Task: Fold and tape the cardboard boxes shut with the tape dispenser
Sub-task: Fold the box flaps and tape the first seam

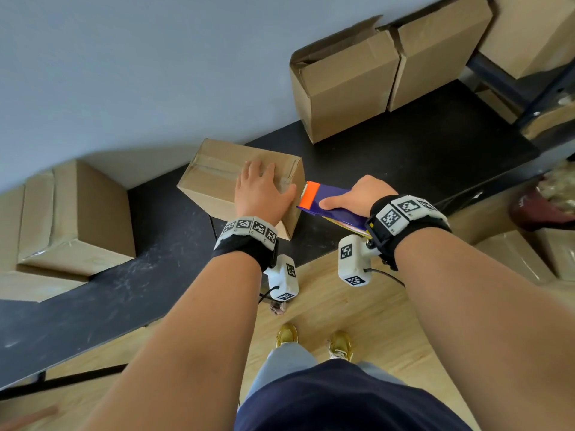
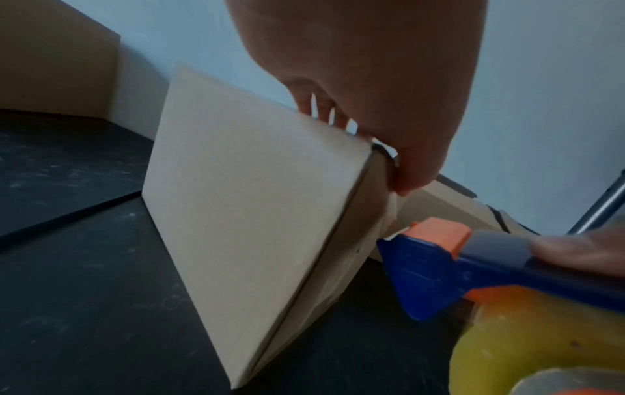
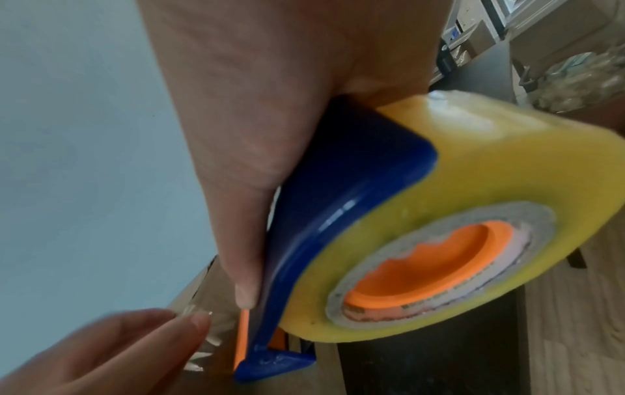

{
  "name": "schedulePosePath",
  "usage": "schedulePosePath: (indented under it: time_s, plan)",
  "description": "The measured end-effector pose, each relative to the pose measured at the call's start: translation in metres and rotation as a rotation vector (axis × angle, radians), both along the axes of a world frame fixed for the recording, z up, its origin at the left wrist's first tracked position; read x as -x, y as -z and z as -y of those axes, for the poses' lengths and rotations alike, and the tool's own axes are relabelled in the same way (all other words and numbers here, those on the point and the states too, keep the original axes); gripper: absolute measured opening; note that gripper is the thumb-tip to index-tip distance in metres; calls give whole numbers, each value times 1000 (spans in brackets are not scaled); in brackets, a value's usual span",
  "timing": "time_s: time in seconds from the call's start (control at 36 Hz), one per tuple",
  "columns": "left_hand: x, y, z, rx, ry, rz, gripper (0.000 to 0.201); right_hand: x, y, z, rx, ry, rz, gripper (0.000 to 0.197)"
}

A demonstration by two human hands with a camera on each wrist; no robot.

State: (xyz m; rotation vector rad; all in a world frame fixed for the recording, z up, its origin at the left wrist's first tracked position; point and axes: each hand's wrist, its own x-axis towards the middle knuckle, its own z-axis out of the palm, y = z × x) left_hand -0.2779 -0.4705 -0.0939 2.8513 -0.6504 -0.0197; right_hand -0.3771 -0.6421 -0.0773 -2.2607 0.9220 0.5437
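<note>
Around your work area

Your long black desk runs along a plain pale grey-blue wall. Below you lies a light wooden plank floor, where your yellow shoes stand. At far right you have a crinkled clear plastic bag.

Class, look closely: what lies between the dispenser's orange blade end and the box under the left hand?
In the right wrist view, clear tape spans from the tape dispenser to the box.
</note>
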Motion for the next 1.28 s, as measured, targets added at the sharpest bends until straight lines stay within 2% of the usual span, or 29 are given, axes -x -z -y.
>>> schedulePosePath:
  time_s: [0.08, 0.19, 0.28, 0.44, 0.67, 0.86, 1.0, 1.28]
  plan:
    - [-1, 5, 1, 78, 26, -33, 63, -6, -3, -2, -34, 3, -11, 70]
    - [-5, 9, 3, -15, 92, -73, 71, -13, -4, -5, -61, 22, -12, 70]
    - [-6, 9, 4, -103, 124, -96, 67, -19, -5, -6, -73, 28, -23, 70]
    - [-5, 9, 7, -159, 126, -89, 64, -25, -6, -7, -92, 55, -36, 70]
    - [-4, 8, 11, -228, 124, -92, 64, -18, 1, -8, -232, 184, -29, 69]
    - [0, 8, 12, -226, 105, -100, 64, -9, -14, -3, -323, 188, -55, 44]
    - [-1, 6, 13, -235, 96, -133, 71, -9, -17, -1, -246, 173, -36, 51]
    - [3, 6, 29, -267, 5, -175, 73, -12, -26, 2, -310, 75, -93, 46]
